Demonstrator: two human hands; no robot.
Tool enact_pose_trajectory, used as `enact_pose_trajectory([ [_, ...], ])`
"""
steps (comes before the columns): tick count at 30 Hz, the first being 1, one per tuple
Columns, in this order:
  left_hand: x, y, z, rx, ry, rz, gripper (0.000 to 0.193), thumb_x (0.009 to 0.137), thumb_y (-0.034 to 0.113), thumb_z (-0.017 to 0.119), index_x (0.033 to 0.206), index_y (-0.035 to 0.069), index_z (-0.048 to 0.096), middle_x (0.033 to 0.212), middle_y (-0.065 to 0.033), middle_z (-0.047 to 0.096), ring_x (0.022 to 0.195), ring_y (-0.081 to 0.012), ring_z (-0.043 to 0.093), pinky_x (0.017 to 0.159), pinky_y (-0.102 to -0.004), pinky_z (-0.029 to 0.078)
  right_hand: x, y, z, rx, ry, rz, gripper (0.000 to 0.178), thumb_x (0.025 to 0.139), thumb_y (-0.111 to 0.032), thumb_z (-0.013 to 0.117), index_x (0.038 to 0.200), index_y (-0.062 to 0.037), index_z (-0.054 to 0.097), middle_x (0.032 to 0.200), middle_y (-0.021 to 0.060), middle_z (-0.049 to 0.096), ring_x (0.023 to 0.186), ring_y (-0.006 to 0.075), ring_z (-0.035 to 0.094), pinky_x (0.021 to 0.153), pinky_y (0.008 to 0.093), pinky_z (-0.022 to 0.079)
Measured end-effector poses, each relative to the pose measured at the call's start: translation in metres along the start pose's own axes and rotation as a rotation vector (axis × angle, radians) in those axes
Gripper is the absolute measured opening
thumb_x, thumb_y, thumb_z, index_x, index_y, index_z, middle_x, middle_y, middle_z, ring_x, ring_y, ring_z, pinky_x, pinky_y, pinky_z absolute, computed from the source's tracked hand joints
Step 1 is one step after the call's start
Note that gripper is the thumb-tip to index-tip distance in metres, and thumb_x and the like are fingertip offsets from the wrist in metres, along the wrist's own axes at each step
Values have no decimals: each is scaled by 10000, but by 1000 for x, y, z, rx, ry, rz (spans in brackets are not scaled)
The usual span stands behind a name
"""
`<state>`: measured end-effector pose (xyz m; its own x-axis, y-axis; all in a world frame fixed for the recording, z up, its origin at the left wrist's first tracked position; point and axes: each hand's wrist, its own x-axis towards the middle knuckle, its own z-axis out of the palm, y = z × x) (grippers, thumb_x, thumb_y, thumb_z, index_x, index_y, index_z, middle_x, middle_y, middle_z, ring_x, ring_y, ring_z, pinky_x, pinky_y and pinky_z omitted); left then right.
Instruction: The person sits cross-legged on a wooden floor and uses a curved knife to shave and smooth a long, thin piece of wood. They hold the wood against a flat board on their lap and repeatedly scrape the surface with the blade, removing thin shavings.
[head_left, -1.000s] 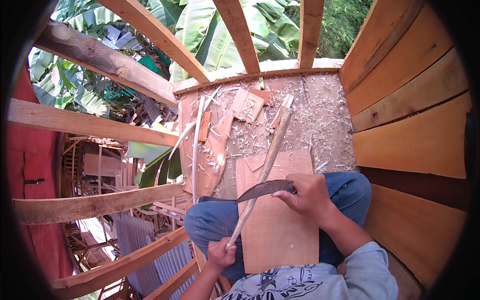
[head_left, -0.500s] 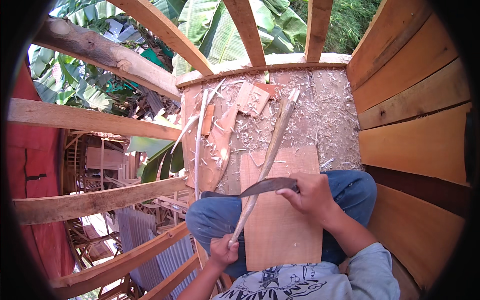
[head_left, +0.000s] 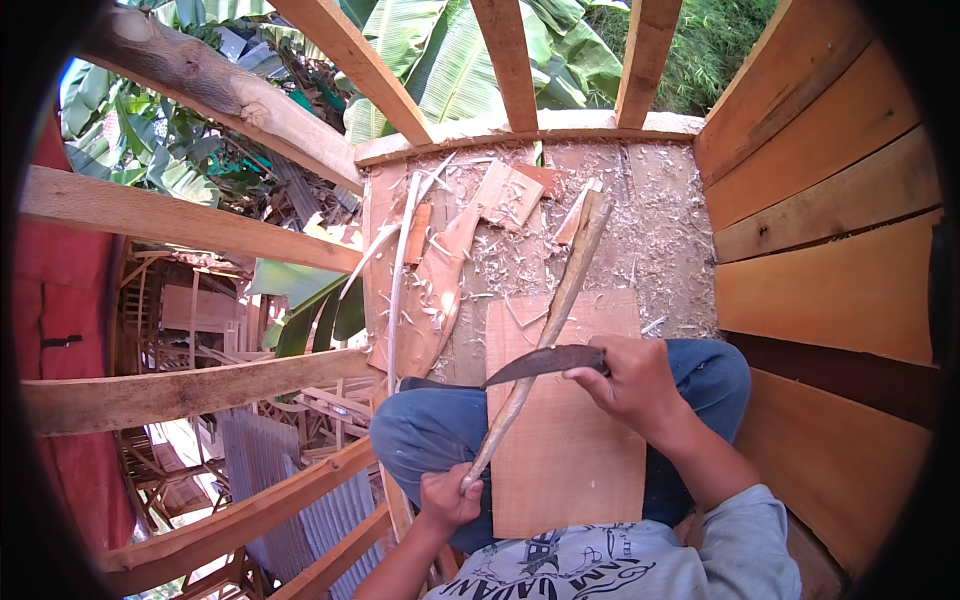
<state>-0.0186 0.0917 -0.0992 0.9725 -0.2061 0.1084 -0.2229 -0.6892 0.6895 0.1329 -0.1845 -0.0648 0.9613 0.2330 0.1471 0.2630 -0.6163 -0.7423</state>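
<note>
My left hand (head_left: 450,497) is closed around the near end of a long wooden stick (head_left: 560,292), which slants away to the upper right. In my right hand (head_left: 632,385) is the handle of a knife with a broad, dark, curved blade (head_left: 545,363). The blade lies across the stick, its tip pointing left. Beneath both, a flat wooden board (head_left: 570,450) rests across my lap between my knees. The right hand's fingers hide most of the knife's handle. Beside my left knee is a dark, narrow object (head_left: 428,384), partly hidden.
Wood shavings cover the plank floor (head_left: 670,230) ahead. Pale strips (head_left: 402,270) and a wood offcut (head_left: 445,290) lie at its left. Spaced wooden rails (head_left: 200,392) border the left side, with a drop beyond. A plank wall (head_left: 820,300) stands close on my right.
The knife has moved slightly up and to the right along the stick. The stick's far end has swung a little right, exposing a pale sliver of wood beside it.
</note>
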Motion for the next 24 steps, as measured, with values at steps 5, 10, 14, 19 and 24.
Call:
enact_pose_trajectory([
  [5,2,0,1,1,15,27,185,844,201,603,842,17,617,509,-67,529,426,-237,572,416,-332,437,-18,-15,11,-62,-191,-183,437,764,-470,694,676,-52,607,571,95,568,502,272,592,438,358,445],
  [10,-1,1,3,19,20,9,188,844,200,601,844,13,614,515,-75,538,429,-244,575,417,-336,439,-9,-12,4,-59,-112,-60,423,776,-476,683,678,-71,611,567,92,562,503,275,590,442,364,447],
  [14,1,1,-1,41,21,28,186,837,195,605,846,9,614,524,-81,549,431,-247,577,418,-334,442,-14,-14,10,-24,-139,-88,426,780,-465,686,681,-58,607,557,108,553,488,287,577,442,370,444],
  [19,3,1,0,32,8,34,177,827,186,612,849,10,615,530,-83,555,434,-247,580,416,-332,443,-16,-16,4,-15,-199,-84,396,791,-430,691,724,-44,631,593,125,577,519,296,591,458,373,451],
  [24,3,3,0,22,15,18,172,820,179,617,850,10,616,530,-84,554,433,-249,580,414,-332,443,-10,-8,-2,72,-82,87,370,793,-427,690,759,-61,649,618,105,594,544,293,607,485,362,464],
])
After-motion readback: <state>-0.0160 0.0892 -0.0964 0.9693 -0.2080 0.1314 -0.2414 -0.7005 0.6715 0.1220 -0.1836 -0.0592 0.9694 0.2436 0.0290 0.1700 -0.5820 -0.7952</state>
